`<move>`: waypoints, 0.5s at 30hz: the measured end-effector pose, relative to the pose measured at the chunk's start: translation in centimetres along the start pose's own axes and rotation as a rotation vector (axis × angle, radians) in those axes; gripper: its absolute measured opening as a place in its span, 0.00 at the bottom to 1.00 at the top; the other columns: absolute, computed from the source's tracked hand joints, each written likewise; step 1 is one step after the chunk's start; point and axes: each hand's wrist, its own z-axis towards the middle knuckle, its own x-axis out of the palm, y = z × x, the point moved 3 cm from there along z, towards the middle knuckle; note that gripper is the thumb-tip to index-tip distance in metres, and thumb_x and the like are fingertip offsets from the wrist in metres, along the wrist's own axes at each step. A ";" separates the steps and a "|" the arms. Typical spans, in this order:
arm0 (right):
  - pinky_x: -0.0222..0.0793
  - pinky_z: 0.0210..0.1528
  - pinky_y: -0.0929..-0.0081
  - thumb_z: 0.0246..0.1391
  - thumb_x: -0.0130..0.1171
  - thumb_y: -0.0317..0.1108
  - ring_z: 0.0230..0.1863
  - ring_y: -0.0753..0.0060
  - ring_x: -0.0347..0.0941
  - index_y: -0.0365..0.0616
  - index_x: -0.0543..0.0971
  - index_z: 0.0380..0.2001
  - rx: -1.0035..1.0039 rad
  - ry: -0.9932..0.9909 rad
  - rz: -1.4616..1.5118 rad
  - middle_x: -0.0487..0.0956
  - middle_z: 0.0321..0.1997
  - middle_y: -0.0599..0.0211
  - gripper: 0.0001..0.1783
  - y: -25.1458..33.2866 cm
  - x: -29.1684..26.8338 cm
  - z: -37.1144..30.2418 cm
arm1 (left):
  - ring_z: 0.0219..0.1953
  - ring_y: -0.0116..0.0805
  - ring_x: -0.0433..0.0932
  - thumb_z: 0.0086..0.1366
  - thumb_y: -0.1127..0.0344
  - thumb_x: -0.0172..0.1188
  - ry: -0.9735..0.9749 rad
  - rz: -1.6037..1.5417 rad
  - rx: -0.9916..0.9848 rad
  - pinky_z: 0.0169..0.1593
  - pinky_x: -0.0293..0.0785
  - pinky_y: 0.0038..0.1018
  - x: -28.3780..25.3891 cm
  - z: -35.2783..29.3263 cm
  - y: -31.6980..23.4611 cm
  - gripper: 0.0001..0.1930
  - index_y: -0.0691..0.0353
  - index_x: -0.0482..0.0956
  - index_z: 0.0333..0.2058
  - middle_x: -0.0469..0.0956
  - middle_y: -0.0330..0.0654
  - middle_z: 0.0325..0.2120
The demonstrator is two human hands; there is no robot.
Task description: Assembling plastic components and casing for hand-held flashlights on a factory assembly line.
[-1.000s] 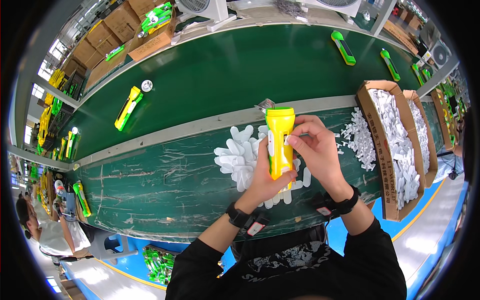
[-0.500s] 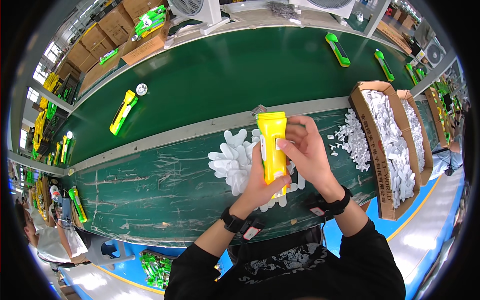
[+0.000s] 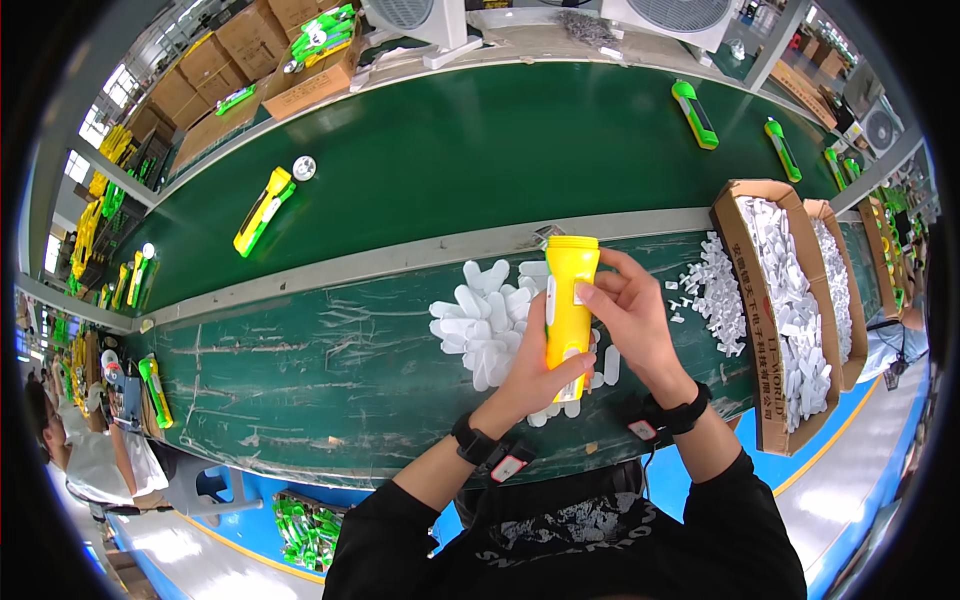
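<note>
A yellow flashlight (image 3: 571, 325) is held upright in front of me, its wide head pointing away. My left hand (image 3: 535, 378) wraps its lower end from the left, thumb across the front. On the right side, my right hand (image 3: 636, 318) grips the upper body, its thumb pressed on the front just below the head and its fingers curled behind. Pale switch parts show on the flashlight's front. Beside and beneath it lies a pile of long, rounded white plastic pieces (image 3: 485, 322), partly hidden by my hands.
A heap of small white pieces (image 3: 716, 295) lies beside a cardboard box (image 3: 757, 335) of white parts. Across the green belt (image 3: 450, 150) are a yellow-green flashlight (image 3: 264, 212) and several green ones. At far left, a green flashlight (image 3: 155, 392) lies near a seated person (image 3: 115, 460).
The whole view has shifted, so the scene sits slightly further right. The flashlight stays in both hands, and my right thumb still presses on its front.
</note>
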 end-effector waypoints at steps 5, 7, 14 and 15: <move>0.70 0.48 0.75 0.55 0.57 0.29 0.46 0.75 0.73 0.35 0.69 0.51 0.086 0.034 0.246 0.75 0.50 0.61 0.21 -0.1 0.7 -0.6 | 0.36 0.33 0.76 0.55 0.74 0.62 -0.120 0.041 0.068 0.36 0.77 0.28 0.4 -0.2 -0.4 0.41 0.57 0.43 0.61 0.68 0.44 0.41; 0.68 0.52 0.76 0.56 0.55 0.28 0.49 0.75 0.72 0.34 0.68 0.53 0.027 0.102 0.242 0.75 0.50 0.63 0.21 -0.5 1.4 -0.2 | 0.36 0.33 0.76 0.54 0.75 0.62 -0.131 0.057 0.061 0.36 0.77 0.27 -0.9 -0.5 0.7 0.41 0.57 0.44 0.60 0.68 0.44 0.41; 0.69 0.50 0.77 0.59 0.55 0.33 0.49 0.75 0.72 0.30 0.64 0.54 -0.006 0.122 0.293 0.75 0.48 0.59 0.24 -1.1 2.2 -0.1 | 0.30 0.35 0.77 0.52 0.78 0.58 -0.170 0.012 0.077 0.30 0.77 0.28 -0.2 -0.7 -0.2 0.39 0.55 0.46 0.59 0.69 0.46 0.37; 0.69 0.51 0.76 0.59 0.55 0.32 0.49 0.72 0.73 0.29 0.65 0.53 -0.003 0.089 0.270 0.75 0.48 0.57 0.23 -1.0 2.2 -0.2 | 0.28 0.35 0.77 0.52 0.78 0.57 -0.188 -0.011 0.055 0.29 0.77 0.28 -0.1 -0.5 -0.2 0.39 0.55 0.46 0.59 0.69 0.46 0.37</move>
